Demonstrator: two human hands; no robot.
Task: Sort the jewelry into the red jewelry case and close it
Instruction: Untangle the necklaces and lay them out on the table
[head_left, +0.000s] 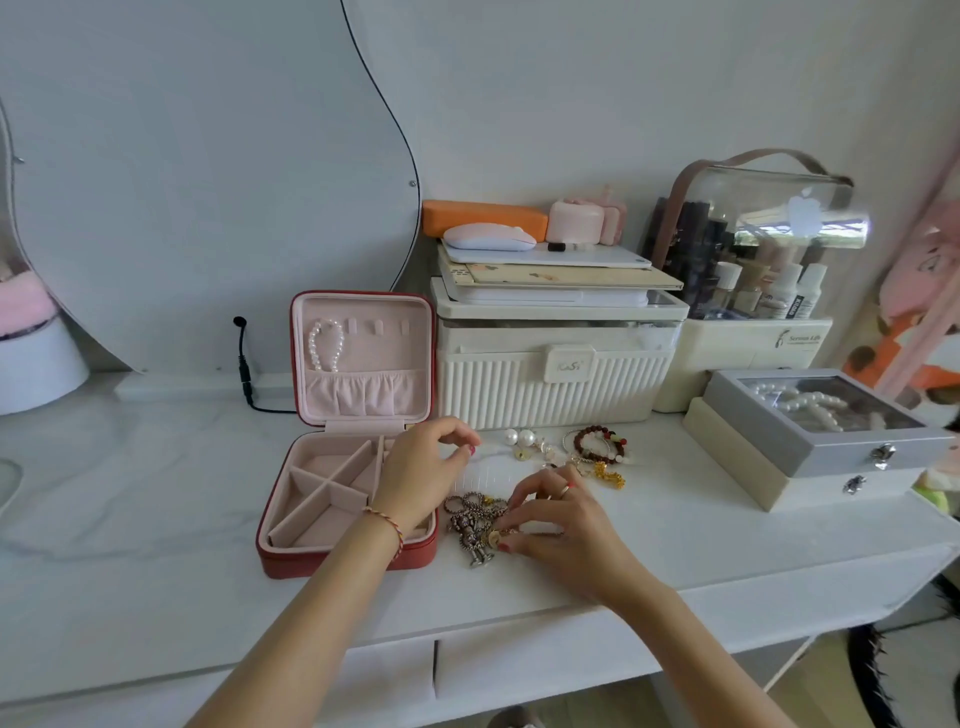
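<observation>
The red jewelry case (275, 548) stands open on the white table, its pink lid upright with a pearl bracelet (325, 345) hanging inside. The pink compartments in its base look empty. My left hand (423, 470) hovers over the case's right edge, fingers loosely curled, holding nothing that I can see. To the right, my right hand (550, 514) pinches a small gold piece in a pile of silver chains and charms (475, 525). Pearl earrings (521, 438), a dark red bead bracelet (597, 447) and gold pieces (610, 475) lie further back.
A ribbed cream box (550, 384) with stacked items stands behind the jewelry. A grey glass-lidded jewelry box (810, 441) sits on a cream box at right. A clear cosmetics organiser (753, 249) is behind it. A curved mirror (208, 171) and a black cable (244, 364) stand at back left.
</observation>
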